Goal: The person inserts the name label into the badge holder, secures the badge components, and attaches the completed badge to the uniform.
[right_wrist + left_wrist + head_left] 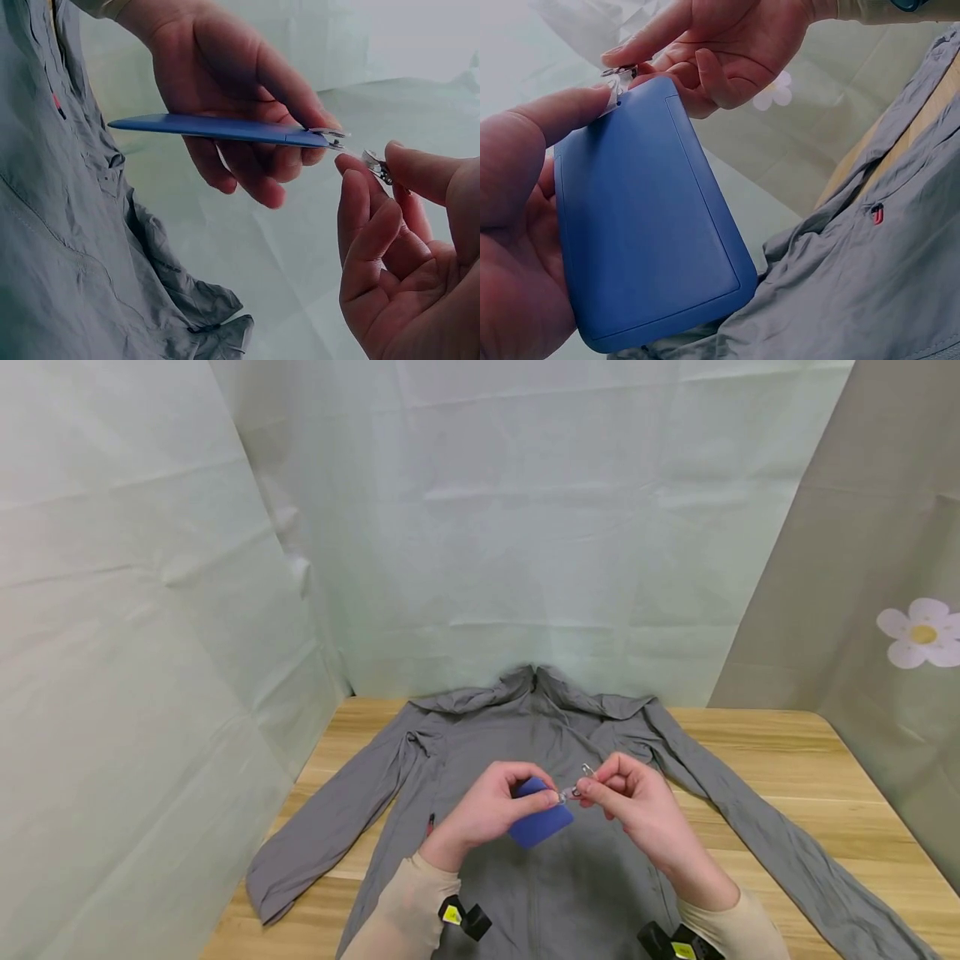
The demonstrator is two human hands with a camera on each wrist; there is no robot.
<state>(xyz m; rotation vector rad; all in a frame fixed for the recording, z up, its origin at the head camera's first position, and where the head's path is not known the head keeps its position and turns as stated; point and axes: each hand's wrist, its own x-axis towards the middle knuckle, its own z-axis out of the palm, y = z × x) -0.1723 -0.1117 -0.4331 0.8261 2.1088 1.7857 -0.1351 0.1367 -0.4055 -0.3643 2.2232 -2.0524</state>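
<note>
My left hand [491,803] holds a blue badge holder [649,217] by its top end, thumb on the near face and fingers behind. A short clear strap [619,90] runs from the slot at that end to a metal badge clip [377,166]. Thumb and fingers of my right hand [636,806] pinch this clip. In the right wrist view the holder appears edge-on. Both hands are held over a grey zip jacket [600,881] spread out with its collar at the far side.
Beneath the jacket is a wooden table [757,747]. The jacket's sleeves spread to both sides, and a red zip pull [877,215] shows on its front. Pale cloth curtains [525,527] stand behind and at the sides, with a flower [922,633] on the right one.
</note>
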